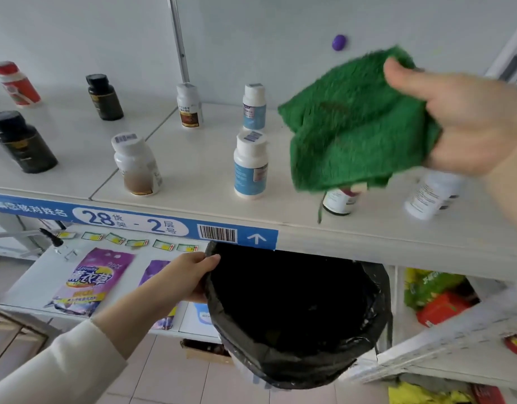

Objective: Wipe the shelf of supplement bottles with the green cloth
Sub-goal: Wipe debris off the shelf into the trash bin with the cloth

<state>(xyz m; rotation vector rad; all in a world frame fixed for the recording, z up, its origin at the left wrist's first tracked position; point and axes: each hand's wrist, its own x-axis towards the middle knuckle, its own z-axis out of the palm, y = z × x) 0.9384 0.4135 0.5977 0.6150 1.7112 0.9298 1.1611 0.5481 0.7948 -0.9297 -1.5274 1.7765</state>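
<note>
the green cloth [356, 123] is held up in the right hand [467, 123], above the right part of the shelf [199, 176], thumb pinched over its far edge, the grip clenched on the fabric. it looks soft, light and limp, a fuzzy terry weave folded over itself with a loose thread dangling; it is best bunched flat under the palm for wiping. the left hand [190, 275] is closed on the rim of a black bin bag [295, 313] just below the shelf edge. light supplement bottles [251, 164] stand scattered and could be tipped easily.
</note>
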